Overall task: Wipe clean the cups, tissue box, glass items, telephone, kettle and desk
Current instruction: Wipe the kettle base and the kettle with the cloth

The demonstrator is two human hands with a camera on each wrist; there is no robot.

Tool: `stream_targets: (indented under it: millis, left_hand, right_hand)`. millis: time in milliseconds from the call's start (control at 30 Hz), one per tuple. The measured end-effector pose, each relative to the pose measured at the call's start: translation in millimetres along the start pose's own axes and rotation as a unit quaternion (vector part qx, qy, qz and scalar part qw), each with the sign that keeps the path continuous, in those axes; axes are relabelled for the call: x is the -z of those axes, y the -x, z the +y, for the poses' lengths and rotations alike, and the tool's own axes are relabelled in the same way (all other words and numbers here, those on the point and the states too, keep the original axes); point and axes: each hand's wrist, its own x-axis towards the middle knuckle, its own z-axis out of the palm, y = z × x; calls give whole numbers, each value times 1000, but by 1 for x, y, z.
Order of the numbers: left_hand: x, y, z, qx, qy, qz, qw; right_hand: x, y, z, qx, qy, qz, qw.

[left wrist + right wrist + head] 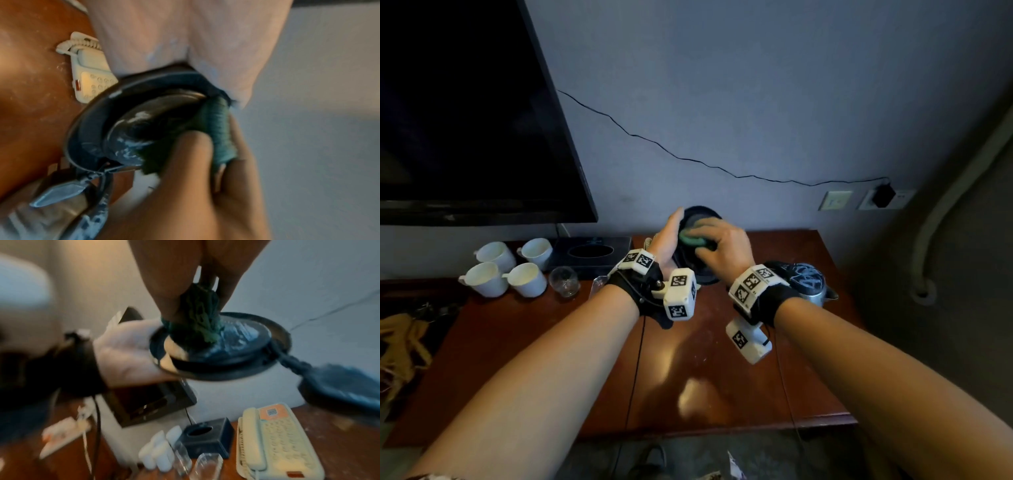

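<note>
Green cloth (692, 238): bunched in the right hand (726, 248), its grip pinching it against the kettle base (230, 353).
Kettle base: held up above the desk (722, 370), dusty.
Left hand (666, 240): grip clasps the rim, steadying it.
Advice: probably rub in circles, turning the base.
Kettle (808, 282): on desk, right.

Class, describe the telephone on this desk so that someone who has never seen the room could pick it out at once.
Start at the reddish-brown wooden desk against the grey wall, and find the dark tissue box at its back. The telephone lies just beside that box. It is the only cream-coloured thing with a keypad and a coiled cord, unlike the white cups.
</note>
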Motion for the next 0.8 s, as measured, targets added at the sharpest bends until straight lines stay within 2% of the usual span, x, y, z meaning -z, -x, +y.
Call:
stream_targets:
  millis: [100,233,300,367,467,567,633,733,800]
  left_hand:
    - [8,3,6,-12,-34,18,999]
    - [13,20,12,-12,-51,10,999]
    - [13,33,17,-19,-52,3,998]
    - [19,37,21,-16,-54,-8,998]
    - [24,45,21,-21,-32,-36,999]
    - [26,55,21,-33,-19,-62,997]
    - [32,58,23,-38,-11,-73,996]
    - [42,56,29,-36,-3,-72,997]
    - [48,52,31,-41,-9,-61,997]
  right_hand:
    - [-2,21,6,83,16,-63,994]
    - [9,22,16,80,48,-124,988]
    - [12,18,13,49,19,-101,993]
    - [13,11,6,27,-5,-41,999]
    - [15,-4,-11,54,15,22,998]
    - [12,-19,-19,124,65,-14,990]
    - [5,-20,-16,137,96,-25,986]
    - [-4,-6,-11,71,96,-3,993]
    - [-15,6,-16,34,90,-13,995]
